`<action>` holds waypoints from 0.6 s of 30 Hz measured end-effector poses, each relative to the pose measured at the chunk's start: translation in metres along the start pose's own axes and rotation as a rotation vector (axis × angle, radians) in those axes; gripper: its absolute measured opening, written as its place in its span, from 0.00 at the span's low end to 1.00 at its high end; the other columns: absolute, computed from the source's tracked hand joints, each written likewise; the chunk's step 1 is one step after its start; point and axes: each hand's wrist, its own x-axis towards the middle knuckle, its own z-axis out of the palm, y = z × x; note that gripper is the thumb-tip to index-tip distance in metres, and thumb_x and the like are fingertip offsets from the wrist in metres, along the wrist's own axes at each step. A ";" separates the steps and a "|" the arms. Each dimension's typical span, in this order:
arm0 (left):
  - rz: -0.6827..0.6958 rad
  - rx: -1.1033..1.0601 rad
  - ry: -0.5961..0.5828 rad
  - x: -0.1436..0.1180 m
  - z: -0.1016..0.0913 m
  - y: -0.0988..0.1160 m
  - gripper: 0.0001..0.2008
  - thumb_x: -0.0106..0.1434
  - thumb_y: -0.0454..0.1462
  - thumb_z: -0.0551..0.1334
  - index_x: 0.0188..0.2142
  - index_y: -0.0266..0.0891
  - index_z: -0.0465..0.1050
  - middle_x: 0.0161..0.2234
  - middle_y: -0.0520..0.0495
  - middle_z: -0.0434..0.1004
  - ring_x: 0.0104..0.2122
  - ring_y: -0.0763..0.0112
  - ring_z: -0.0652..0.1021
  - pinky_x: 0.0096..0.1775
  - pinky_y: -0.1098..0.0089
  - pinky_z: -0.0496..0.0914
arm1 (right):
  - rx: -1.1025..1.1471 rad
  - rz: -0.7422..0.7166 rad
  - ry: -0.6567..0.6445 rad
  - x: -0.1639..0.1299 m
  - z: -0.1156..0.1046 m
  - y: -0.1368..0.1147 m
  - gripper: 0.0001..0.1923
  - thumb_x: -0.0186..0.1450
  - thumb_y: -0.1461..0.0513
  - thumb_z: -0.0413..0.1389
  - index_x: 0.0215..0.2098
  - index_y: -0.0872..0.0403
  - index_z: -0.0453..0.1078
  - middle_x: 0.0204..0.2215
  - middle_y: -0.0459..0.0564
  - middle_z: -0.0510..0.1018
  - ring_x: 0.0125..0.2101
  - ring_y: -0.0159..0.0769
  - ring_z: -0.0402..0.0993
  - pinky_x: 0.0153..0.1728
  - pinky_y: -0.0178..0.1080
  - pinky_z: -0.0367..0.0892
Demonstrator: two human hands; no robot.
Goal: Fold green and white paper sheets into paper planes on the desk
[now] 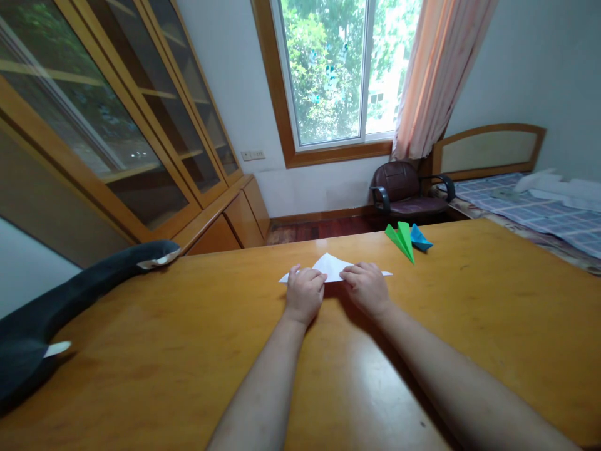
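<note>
A folded sheet of white paper (330, 267) lies near the far edge of the wooden table (197, 351). It has a raised peak in the middle and a thin point sticking out at each side. My left hand (305, 291) grips its left part, fingers closed along the near edge. On the other side, my right hand (366, 287) pinches the right part, with the thumb and fingertips close to the centre. Both hands cover much of the paper's lower edge.
Right of my hands lie a green paper plane (402, 240) and a blue folded paper piece (420, 238). A dark curved object (94, 275) rests at the table's left. Beyond stand a brown armchair (407, 188), a bed (539, 200) and a glass-doored cabinet (201, 213).
</note>
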 end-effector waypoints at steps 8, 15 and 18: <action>0.050 0.038 0.028 0.000 -0.002 0.000 0.09 0.63 0.33 0.59 0.36 0.45 0.78 0.35 0.49 0.81 0.38 0.65 0.76 0.55 0.53 0.56 | 0.005 -0.058 0.093 0.000 0.001 0.005 0.10 0.67 0.63 0.53 0.35 0.48 0.78 0.36 0.45 0.82 0.35 0.36 0.68 0.35 0.40 0.50; 0.041 0.077 0.039 0.001 -0.007 0.001 0.09 0.63 0.33 0.59 0.36 0.45 0.78 0.35 0.49 0.81 0.38 0.64 0.76 0.56 0.53 0.55 | -0.017 -0.061 0.119 0.001 0.002 0.005 0.12 0.67 0.63 0.52 0.34 0.49 0.78 0.35 0.47 0.82 0.35 0.36 0.68 0.36 0.41 0.48; 0.008 0.113 0.018 0.004 -0.013 0.003 0.09 0.63 0.32 0.58 0.35 0.43 0.78 0.34 0.47 0.81 0.39 0.63 0.76 0.57 0.50 0.53 | -0.053 0.002 0.115 0.003 -0.001 0.004 0.13 0.66 0.65 0.51 0.32 0.51 0.78 0.32 0.49 0.82 0.35 0.37 0.68 0.37 0.42 0.47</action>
